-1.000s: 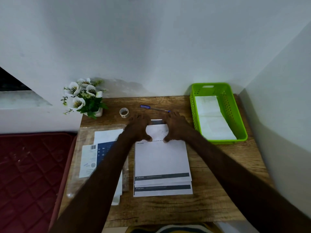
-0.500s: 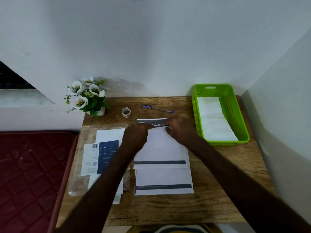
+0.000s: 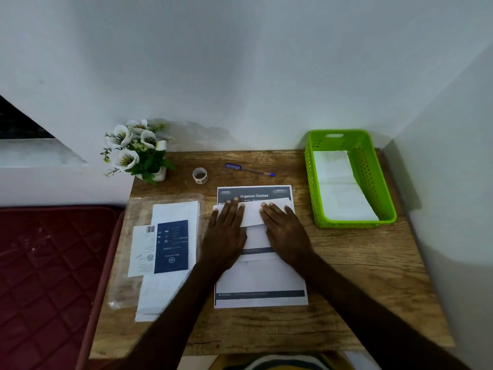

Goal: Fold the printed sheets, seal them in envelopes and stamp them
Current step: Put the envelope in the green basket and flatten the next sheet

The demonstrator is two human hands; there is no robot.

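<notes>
We saw a folded white sheet [image 3: 252,215] lying across the upper part of a stack of printed sheets [image 3: 260,279] in the middle of the wooden desk, its fold edge running crosswise and slightly tilted. The top sheet of the stack beneath showed a dark header band reading "Organize Clothes" at its far end and a dark footer strip at the near end. Left of the stack lay a clear plastic packet of white envelopes [image 3: 170,252] with a blue-and-white label on top. A small roll of stamps [image 3: 199,175] stood behind the stack. More folded white paper [image 3: 340,186] lay inside the green basket [image 3: 384,182] at the right.
</notes>
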